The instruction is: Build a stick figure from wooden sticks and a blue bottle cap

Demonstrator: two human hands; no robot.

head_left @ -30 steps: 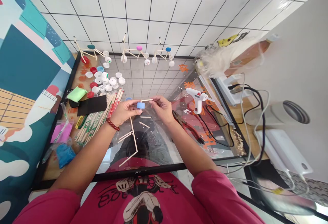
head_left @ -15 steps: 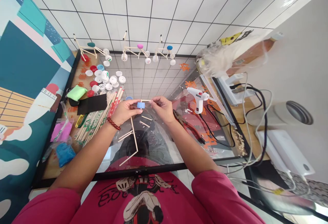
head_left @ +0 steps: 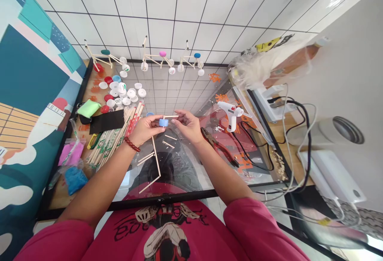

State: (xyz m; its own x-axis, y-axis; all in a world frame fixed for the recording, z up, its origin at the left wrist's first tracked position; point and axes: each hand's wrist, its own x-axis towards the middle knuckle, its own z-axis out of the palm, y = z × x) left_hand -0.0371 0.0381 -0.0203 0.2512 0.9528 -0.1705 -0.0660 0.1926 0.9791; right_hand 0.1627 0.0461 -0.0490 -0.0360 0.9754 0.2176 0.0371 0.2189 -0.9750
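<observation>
The blue cap point(head_left: 163, 122) is above the glass point(head_left: 181, 161), pinched by the left hand point(head_left: 145, 130). At its far edge, a short stick point(head_left: 171, 116) lies sideways, long axis toward the right hand point(head_left: 190, 127), whose fingertips are nearest its free end; whether they grip it, I cannot tell.

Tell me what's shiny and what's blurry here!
Head view: the glass tabletop mirrors the wall tiles; head view, top right: glare on those tiles; head view, right: the plastic bag looks smeared; head view, middle: the blue piece in the left hand looks sharper.
</observation>
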